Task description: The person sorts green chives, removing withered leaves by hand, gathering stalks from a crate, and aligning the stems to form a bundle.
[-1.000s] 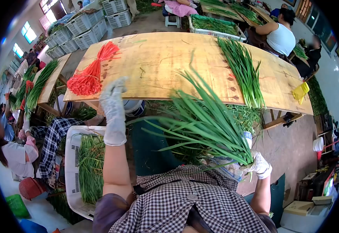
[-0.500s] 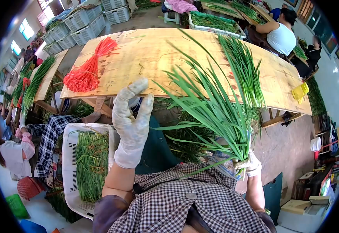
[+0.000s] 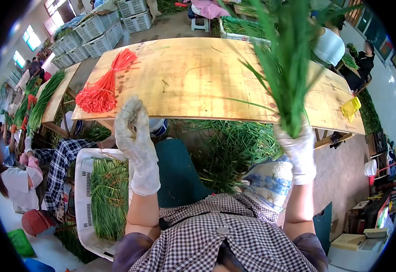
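My right hand (image 3: 296, 152), in a white glove, grips the lower end of a bunch of long green stalks (image 3: 288, 68). The bunch stands nearly upright over the right part of the wooden table (image 3: 175, 81), its upper leaves blurred, and it hides the stalks that lay there. My left hand (image 3: 136, 145), also gloved, is raised in front of the table's near edge, fingers curled with the tips close to the thumb; I see nothing in it. Beyond it on the table lies a bundle of red ties (image 3: 102, 88).
A white crate (image 3: 83, 199) of green stalks (image 3: 109, 195) is at my left. Loose greens (image 3: 234, 145) lie under the table. A yellow object (image 3: 351, 109) sits at the table's right end. A person (image 3: 19, 179) is on the left, others beyond the table.
The bunch in my right hand has risen from near my lap to over the table and turned more upright. My left hand has moved slightly left, and its fingers have curled closer together.
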Demonstrator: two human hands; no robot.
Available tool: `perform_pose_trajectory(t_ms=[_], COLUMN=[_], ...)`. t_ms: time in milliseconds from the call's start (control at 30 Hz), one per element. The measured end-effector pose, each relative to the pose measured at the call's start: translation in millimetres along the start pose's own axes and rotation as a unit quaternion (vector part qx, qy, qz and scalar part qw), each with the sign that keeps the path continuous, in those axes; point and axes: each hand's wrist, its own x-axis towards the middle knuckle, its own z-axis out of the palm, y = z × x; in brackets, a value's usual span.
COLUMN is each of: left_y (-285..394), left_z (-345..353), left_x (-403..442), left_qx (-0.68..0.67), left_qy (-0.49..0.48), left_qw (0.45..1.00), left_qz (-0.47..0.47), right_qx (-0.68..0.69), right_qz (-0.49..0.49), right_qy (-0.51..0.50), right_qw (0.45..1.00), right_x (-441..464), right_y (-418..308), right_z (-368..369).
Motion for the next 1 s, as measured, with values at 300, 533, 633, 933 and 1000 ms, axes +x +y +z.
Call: perform_pose_trajectory(t_ms=[300,533,633,933,1000], left_y=[-43.7,-35.2,-43.7,-84.8,-81.3], left_z=[-12.1,34.9,52.4,62.0,63.9], left_x=[-25.8,-24.4,-23.5,-49.0,-46.1], left_qx=[0.070,0.237,0.282,0.401,0.382], left_qy=[-0.056,-0.232,-0.335,-0.327,-0.338], left_qw=[0.996,0.919,0.875,0.845,0.852], left_qz=[0.001,0.211,0.206,0.138,0.124], right_qx=[-0.440,-0.426,-0.420,-0.409,-0.400], right_qz=[-0.004,-0.042,-0.036,0.033,0.021], right_qy=[-0.153,-0.141,-0.140,-0.169,-0.160], right_qw=[0.885,0.893,0.896,0.896,0.902], right_x=[-76.1,-75.9,-76.3,-72.0,-73.4], right_y=[106.7,108.3,107.2,106.1,111.6], right_z=[63.2,61.1,60.9,60.7,61.8])
